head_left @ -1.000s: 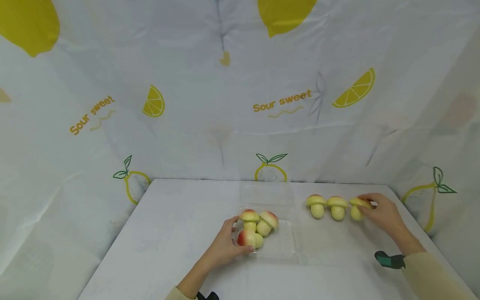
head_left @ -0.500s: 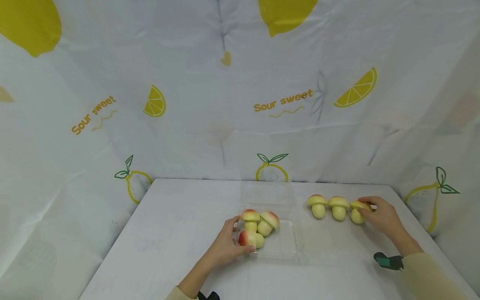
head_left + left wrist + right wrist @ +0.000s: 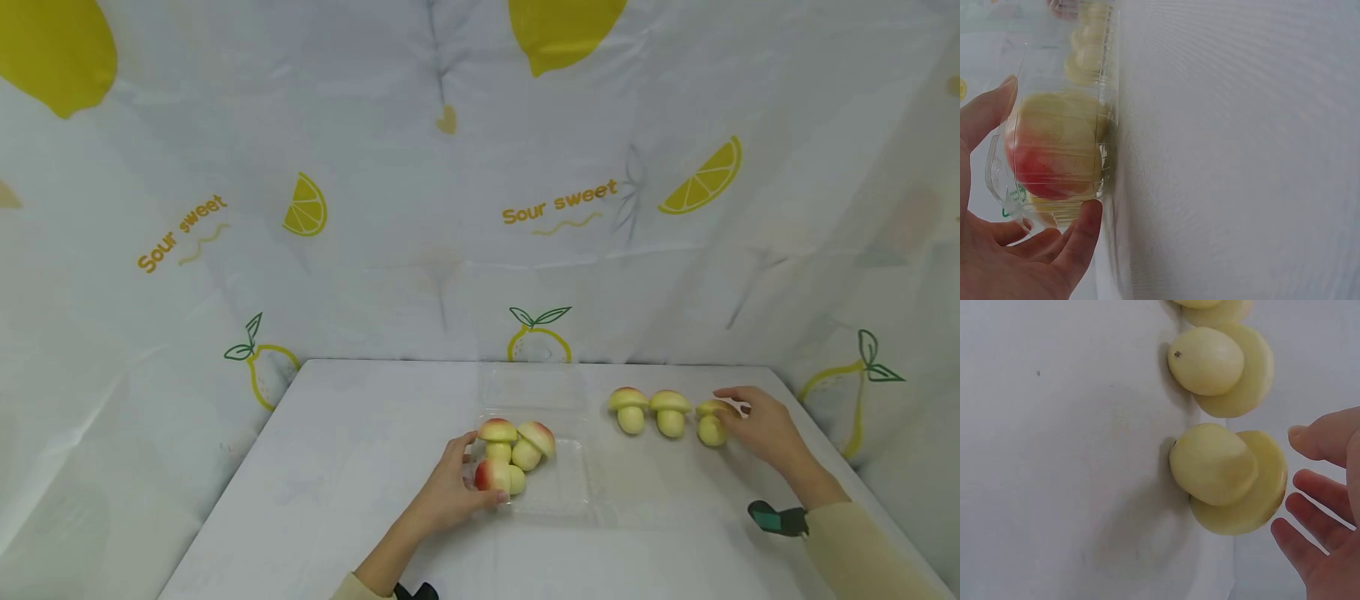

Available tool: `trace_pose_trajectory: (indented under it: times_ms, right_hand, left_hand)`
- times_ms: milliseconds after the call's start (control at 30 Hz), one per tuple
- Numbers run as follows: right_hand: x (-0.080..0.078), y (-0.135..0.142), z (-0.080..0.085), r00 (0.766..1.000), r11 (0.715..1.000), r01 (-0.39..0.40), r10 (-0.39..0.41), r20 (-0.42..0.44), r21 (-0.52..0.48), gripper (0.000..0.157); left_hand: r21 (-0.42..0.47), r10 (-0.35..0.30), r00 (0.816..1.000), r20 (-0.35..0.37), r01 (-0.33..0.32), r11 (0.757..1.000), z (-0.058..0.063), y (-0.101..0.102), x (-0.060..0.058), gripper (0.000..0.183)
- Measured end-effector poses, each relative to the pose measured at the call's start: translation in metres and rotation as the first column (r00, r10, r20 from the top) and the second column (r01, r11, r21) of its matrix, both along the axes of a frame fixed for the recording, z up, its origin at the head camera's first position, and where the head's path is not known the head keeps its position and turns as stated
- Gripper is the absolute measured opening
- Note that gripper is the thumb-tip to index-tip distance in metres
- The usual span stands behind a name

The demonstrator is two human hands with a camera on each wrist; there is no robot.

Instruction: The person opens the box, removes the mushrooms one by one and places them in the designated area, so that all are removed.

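My left hand holds the left side of a clear plastic clamshell box, thumb at the front and fingers along the side. Three toy mushrooms with red-tinged caps lie in its left half; the front mushroom shows through the plastic wall in the left wrist view. My right hand is beside the rightmost mushroom of a row on the table. In the right wrist view its fingers are spread, with a small gap to this mushroom's cap.
Two more mushrooms, the left one and the middle one, stand side by side at the back right. The box's clear lid lies folded back toward the patterned curtain. The white table extends on both sides.
The right fingers have come off the rightmost mushroom, which sits slightly nearer me and a bit further from its neighbour. The left hand and box have stayed put.
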State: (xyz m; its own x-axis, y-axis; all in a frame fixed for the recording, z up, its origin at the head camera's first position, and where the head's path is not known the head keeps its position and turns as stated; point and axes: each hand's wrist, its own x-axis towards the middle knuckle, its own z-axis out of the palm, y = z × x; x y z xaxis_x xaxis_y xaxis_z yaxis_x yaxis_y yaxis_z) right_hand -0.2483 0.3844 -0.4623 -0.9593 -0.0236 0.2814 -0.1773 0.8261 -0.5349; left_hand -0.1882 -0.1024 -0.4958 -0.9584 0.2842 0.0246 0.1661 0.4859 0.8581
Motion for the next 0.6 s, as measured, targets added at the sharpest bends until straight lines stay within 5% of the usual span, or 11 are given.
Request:
trace_pose_trajectory:
  times_ms: [267, 600]
  right_hand:
    - [0.008, -0.010, 0.017, 0.994, 0.998, -0.054, 0.051, -0.096, -0.031, 0.030]
    - [0.017, -0.047, 0.036, 0.993, 0.998, -0.039, 0.033, -0.118, -0.047, 0.029]
  left_hand:
    - [0.005, -0.004, 1.000, -0.006, 0.004, 1.000, -0.003, 0.000, -0.001, 0.105]
    - [0.001, 0.002, 1.000, 0.001, -0.002, 1.000, -0.002, 0.000, -0.001, 0.104]
